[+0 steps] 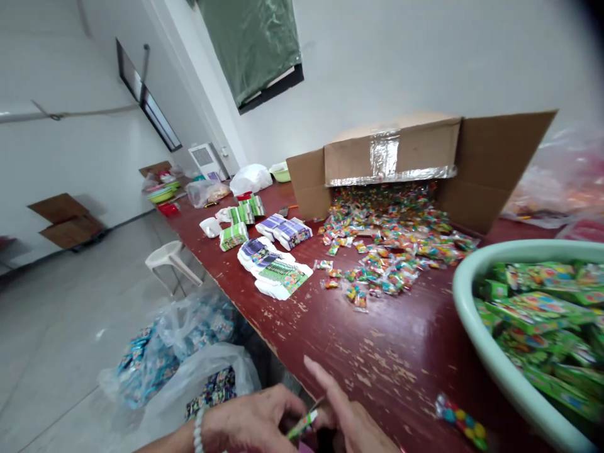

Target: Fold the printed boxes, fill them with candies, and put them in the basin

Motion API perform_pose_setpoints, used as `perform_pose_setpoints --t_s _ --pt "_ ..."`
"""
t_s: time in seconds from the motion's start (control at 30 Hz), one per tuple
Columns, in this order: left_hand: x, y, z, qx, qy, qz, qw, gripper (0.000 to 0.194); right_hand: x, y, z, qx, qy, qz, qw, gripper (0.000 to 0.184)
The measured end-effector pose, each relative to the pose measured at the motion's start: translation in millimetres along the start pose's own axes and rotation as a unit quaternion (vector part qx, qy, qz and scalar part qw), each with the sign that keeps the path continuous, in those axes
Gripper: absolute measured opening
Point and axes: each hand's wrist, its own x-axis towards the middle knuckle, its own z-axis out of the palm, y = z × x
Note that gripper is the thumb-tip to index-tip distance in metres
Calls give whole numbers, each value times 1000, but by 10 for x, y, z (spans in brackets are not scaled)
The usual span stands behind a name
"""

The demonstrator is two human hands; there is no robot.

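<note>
a small green-and-white printed carton point(302, 428) is between the hands at the edge of the worn dark-red wooden table point(330, 333). the curled left hand point(255, 420) pinches it; the right hand point(352, 418) is half open, its hold hidden. beyond, colourful clear-wrapped candies point(391, 258) spill from a brown cardboard box point(415, 148); a pale-green plastic basin point(476, 314) crowds the right.

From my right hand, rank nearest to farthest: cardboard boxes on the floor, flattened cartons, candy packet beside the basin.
1. Candy packet, right of your right hand.
2. Flattened cartons, ahead and left.
3. Cardboard boxes, far left on the floor.
</note>
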Motion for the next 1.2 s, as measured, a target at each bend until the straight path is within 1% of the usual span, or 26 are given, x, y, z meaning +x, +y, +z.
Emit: perform_pose_setpoints --t_s 0.1,0.2,0.23,0.27,0.3,0.37,0.4,0.43,0.5,0.53,0.57,0.6,0.7,0.73,0.8,0.87,0.93,1.0,1.1,1.13,1.2 --pt "-75 34 7 26 16 42 999 34 -57 -95 99 12 21 1 1000 80" --pt "-147 64 -2 38 27 61 997 34 -111 -157 200 73 33 1 997 93" --pt "-166 65 1 32 34 59 997 35 -124 -167 219 92 50 -1 994 96" --pt "-180 59 12 21 45 60 997 37 -130 -170 232 99 83 -4 992 97" --pt "-187 45 33 5 56 62 996 38 -128 -169 240 92 135 -6 987 94" --pt "-184 -3 109 -32 77 85 993 33 -102 -157 257 47 247 -15 968 86" --pt "-176 -31 160 -51 85 106 989 29 -80 -149 271 21 276 -25 961 79" --pt "-166 -59 214 -73 93 122 986 25 -56 -140 290 0 281 -39 959 67" --pt "-155 -99 308 -120 108 126 979 25 -11 -127 339 -19 244 -70 967 33" --pt "-158 -110 337 -135 114 127 976 26 5 -125 365 -25 227 -80 970 27" --pt "-169 -117 350 -137 120 134 974 25 17 -130 389 -33 227 -85 970 32" --pt "-185 -126 347 -124 129 154 972 24 23 -143 412 -44 243 -87 965 38" --pt "-237 -202 294 -49 152 239 958 17 15 -247 497 -77 309 -82 944 41" --pt "-243 -251 280 -48 157 248 955 19 5 -299 542 -74 319 -76 942 41" --pt "-225 -365 269 -84 162 234 955 29 -9 -409 651 -36 319 -67 945 34" --pt "-178 -460 260 -124 204 215 947 42 2 -494 750 33 307 -87 947 21" --pt "-120 -499 235 -150 232 214 937 47 33 -540 802 55 322 -91 941 22" --pt "-72 -481 209 -164 239 234 928 52 51 -565 815 49 360 -79 928 20" --pt "-51 -411 201 -169 264 289 905 62 42 -601 818 0 425 -82 901 16" --pt "-58 -393 207 -172 280 308 893 65 39 -610 822 -18 440 -87 893 20" --pt "-81 -375 227 -176 309 341 870 71 50 -605 830 -32 449 -99 887 34"
